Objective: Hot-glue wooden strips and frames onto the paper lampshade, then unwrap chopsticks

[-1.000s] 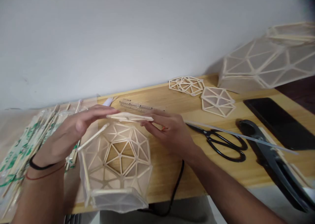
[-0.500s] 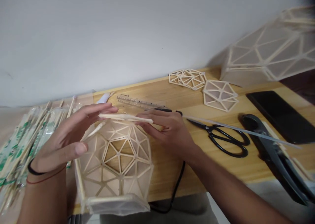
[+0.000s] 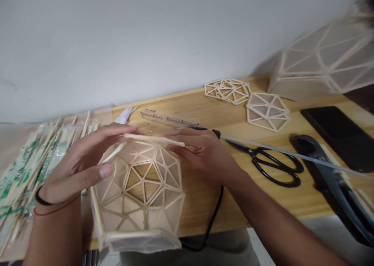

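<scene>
A bowl-shaped lattice frame (image 3: 172, 184) of thin wooden sticks with pale translucent sheet stands open side up, near the table's front edge. My right hand (image 3: 201, 149) pinches the right end of its far rim, thumb on the near side and fingers behind. My left hand (image 3: 78, 161) arches over the frame's far left side. Its fingers stretch out flat, touching or close behind the far rim, and the thumb is spread apart above the left wall. The left fingertips are partly hidden by the rim.
Wrapped chopsticks (image 3: 35, 161) lie at left. Behind are a clear ruler (image 3: 169, 120), a white tube (image 3: 124, 116) and a flat stick panel (image 3: 267, 112). Scissors (image 3: 274, 166), a glue stick (image 3: 292, 154), a black-handled tool (image 3: 330, 180), a phone (image 3: 341, 137) and a larger lattice structure (image 3: 324, 59) are at right.
The view has shifted slightly, moving the table items right in the picture. My left hand and its thumb have moved a little right over the frame; the right hand keeps its grip.
</scene>
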Demonstrator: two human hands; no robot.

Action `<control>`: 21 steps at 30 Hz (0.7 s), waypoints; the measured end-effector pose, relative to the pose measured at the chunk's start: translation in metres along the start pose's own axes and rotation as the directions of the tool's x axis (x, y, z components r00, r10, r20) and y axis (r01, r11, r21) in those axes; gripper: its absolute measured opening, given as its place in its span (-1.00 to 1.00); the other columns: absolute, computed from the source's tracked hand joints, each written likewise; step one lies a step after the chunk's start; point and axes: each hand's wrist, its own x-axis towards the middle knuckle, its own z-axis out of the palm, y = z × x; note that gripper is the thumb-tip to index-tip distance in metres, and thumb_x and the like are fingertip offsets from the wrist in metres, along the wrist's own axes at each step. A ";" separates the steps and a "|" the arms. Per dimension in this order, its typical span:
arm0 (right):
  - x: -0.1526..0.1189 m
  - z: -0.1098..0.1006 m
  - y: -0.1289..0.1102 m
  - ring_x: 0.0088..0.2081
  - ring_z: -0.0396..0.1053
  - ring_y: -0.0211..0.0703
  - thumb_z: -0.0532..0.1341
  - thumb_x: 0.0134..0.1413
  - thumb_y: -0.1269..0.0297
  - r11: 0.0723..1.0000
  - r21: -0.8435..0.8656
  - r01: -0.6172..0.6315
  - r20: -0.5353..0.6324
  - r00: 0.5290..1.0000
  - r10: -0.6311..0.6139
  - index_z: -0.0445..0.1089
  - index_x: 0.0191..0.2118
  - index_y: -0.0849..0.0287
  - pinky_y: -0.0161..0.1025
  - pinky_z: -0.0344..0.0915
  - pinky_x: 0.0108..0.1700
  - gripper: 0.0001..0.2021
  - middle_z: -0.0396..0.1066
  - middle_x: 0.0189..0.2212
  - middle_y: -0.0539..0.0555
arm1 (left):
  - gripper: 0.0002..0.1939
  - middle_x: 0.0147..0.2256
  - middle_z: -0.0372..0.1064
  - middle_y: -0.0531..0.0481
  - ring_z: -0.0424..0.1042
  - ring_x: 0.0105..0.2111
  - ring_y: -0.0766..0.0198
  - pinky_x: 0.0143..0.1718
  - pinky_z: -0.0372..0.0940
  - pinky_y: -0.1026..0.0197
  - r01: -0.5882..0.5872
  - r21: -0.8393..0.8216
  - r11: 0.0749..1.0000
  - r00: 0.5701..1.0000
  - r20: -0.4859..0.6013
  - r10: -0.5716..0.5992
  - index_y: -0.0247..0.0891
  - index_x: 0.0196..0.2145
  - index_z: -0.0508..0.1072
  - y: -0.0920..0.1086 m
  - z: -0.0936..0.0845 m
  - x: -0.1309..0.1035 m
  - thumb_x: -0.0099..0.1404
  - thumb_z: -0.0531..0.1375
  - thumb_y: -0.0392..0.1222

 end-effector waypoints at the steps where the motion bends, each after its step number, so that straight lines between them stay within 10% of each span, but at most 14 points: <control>1: 0.000 -0.001 0.001 -0.05 0.67 -0.09 0.29 0.38 0.40 1.000 -0.005 0.005 0.016 1.000 -0.004 0.69 -0.02 0.09 -0.20 0.53 0.05 -0.78 0.72 -0.06 0.10 | -0.40 0.28 0.43 -0.11 0.39 0.30 -0.01 0.30 0.30 0.15 0.004 -0.006 1.000 1.000 -0.005 -0.004 -0.19 0.30 0.45 0.000 0.000 0.000 0.32 0.26 -0.10; 21: -0.003 -0.001 0.010 -0.01 0.64 -0.11 0.20 0.43 0.47 0.996 -0.084 0.016 0.110 0.994 -0.007 0.60 0.17 0.08 -0.23 0.50 0.05 -0.65 0.69 0.01 0.12 | -0.37 0.24 0.45 -0.16 0.35 0.29 -0.12 0.34 0.22 -0.05 -0.039 -0.005 0.999 0.999 0.006 0.039 -0.22 0.28 0.46 -0.004 0.002 0.002 0.26 0.22 -0.10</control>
